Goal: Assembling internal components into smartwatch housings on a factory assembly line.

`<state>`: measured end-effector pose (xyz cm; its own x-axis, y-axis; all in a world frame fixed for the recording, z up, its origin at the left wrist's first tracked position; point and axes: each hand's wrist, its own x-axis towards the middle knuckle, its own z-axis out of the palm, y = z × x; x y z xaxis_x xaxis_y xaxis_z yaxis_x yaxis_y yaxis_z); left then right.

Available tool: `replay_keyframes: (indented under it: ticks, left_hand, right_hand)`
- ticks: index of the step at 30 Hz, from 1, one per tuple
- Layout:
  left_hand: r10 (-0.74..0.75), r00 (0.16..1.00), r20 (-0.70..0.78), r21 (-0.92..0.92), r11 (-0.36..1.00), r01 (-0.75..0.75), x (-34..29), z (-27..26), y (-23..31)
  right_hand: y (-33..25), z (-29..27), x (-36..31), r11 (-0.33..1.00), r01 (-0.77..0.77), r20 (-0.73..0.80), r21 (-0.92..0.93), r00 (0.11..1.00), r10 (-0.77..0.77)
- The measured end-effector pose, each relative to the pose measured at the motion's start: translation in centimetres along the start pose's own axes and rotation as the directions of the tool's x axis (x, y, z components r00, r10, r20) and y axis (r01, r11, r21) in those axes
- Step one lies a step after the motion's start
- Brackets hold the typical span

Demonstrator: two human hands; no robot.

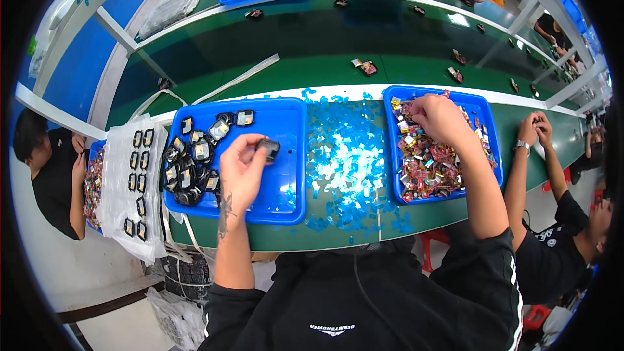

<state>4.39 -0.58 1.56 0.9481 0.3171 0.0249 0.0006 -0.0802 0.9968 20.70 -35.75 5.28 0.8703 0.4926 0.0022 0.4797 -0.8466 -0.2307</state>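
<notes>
Between thumb and fingers, my left hand (242, 168) grips a small black watch case (270, 149) above the left blue tray (279, 185). Several similar black cases with pale square centres (185, 175) are heaped in that tray's left half. My right hand (442, 118) is over the far side of the right blue tray (394, 156), its fingers curled together. Whatever is in its fingertips, if anything, is hidden. Small parts (432, 162) with red, yellow and silver pieces fill this tray.
Small blue film pieces (344, 162) litter the green bench between the trays. A white foam sheet (120, 188) with rows of black cases lies at left. Beyond a white rail, a green conveyor belt (312, 68) carries spaced small assemblies. Co-workers sit on both sides and opposite.
</notes>
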Motion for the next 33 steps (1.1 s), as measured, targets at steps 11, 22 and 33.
replay_keyframes:
  ticks: [11,22,33]
  left_hand:
    - [-0.188,0.932,0.310,-0.587,0.733,0.343,-3.0,6.0,0.8]
    - [-0.209,0.927,0.311,-0.479,0.809,0.342,-4.4,8.2,1.2]
    - [0.580,0.770,0.266,0.315,0.703,-0.638,-3.1,12.3,4.3]
  right_hand:
    - [-1.7,-1.5,-3.2,0.998,0.018,-0.190,0.059,0.982,-0.006]
    - [1.3,-1.8,-6.4,0.218,-0.018,-0.066,0.976,0.925,0.374]
    - [-7.8,1.5,-8.1,-0.337,-0.199,0.249,0.920,0.962,0.113]
